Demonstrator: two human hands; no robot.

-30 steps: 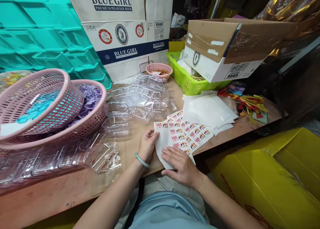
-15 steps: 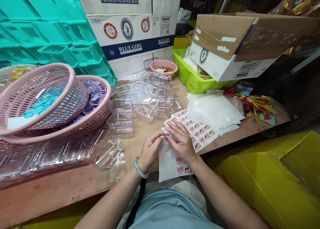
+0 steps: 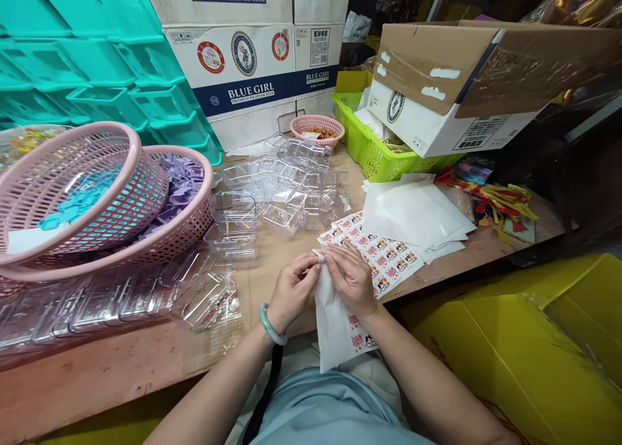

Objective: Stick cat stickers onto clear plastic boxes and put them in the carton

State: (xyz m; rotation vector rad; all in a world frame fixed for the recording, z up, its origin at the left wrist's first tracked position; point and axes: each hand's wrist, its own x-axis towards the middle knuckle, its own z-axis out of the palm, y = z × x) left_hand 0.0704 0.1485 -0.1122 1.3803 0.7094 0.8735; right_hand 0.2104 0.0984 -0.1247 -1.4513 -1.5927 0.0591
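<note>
A second before, the right hand [image 3: 354, 278] lay flat on the white paper [image 3: 333, 333]. Now its fingers and those of the left hand [image 3: 293, 289] were pinched tight on the paper's top corner, so the work was there. The paper's bottom hung past the worktop's [image 3: 265, 283] front edge, bent.

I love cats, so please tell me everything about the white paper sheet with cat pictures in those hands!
The thin white paper sheet with cat pictures looks creased near its top, where the bare left hand and bare right hand grip it. Its left side shows plain white; pink designs and cats peek out at right. It reaches past the reddish-brown wooden table's edge, partly behind the right hand.
</note>
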